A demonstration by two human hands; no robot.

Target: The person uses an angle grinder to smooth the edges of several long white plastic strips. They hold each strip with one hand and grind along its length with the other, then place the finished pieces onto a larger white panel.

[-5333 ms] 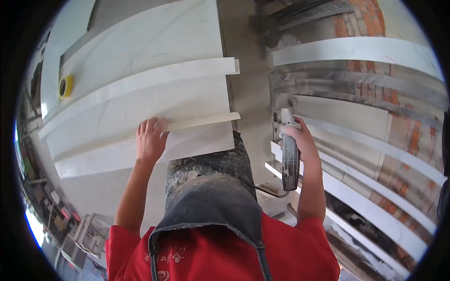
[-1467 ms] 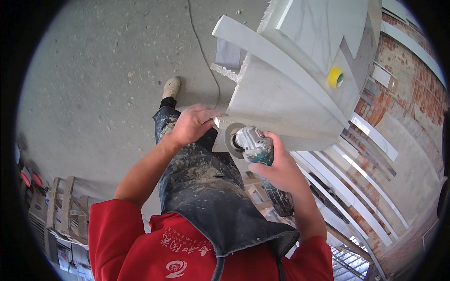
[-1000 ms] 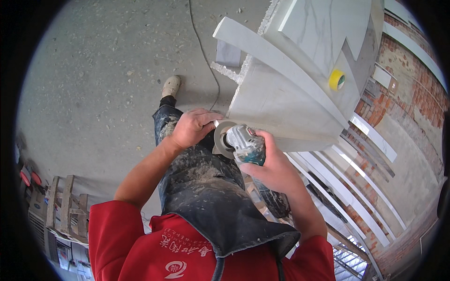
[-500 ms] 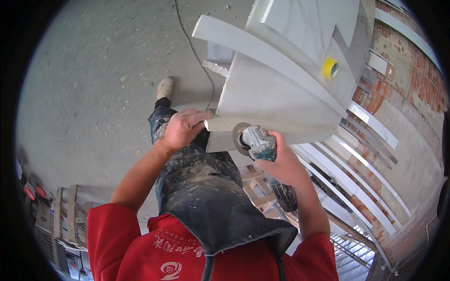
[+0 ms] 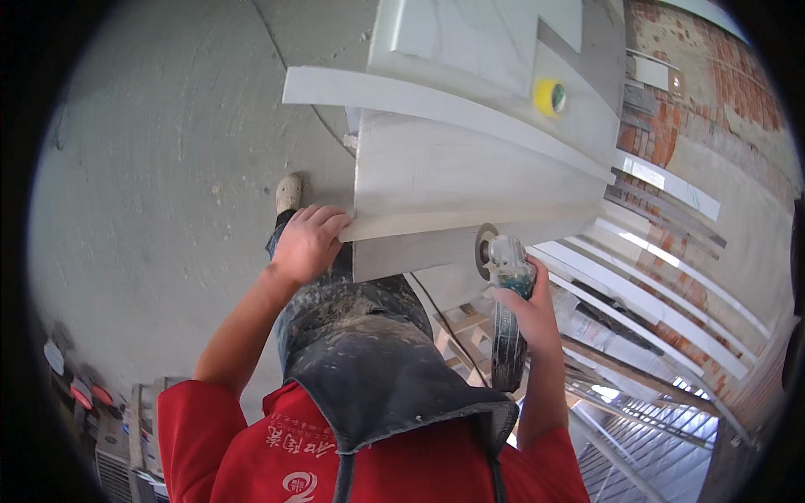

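Note:
My left hand (image 5: 310, 243) grips the left end of a narrow pale tile strip (image 5: 407, 225), its fingers bent over the end. The strip lies along the near edge of a large light tile slab (image 5: 470, 168). In my right hand (image 5: 532, 303) is an angle grinder (image 5: 509, 272), its body pointing down toward me. The grinder's round disc (image 5: 485, 250) is at the strip's near edge, to the right of its middle. Whether the disc touches the strip, and whether it spins, I cannot tell.
A long white strip (image 5: 436, 102) lies across the slab and overhangs its left side. Beyond it sits a yellow tape roll (image 5: 549, 98). Several white strips (image 5: 654, 302) stand to the right, near a brick wall (image 5: 729, 67). A cable (image 5: 449, 327) hangs beside my leg.
The grinder has moved right along the strip, and its disc now appears more edge-on. My left hand stays at the strip's end. The whole view has shifted somewhat.

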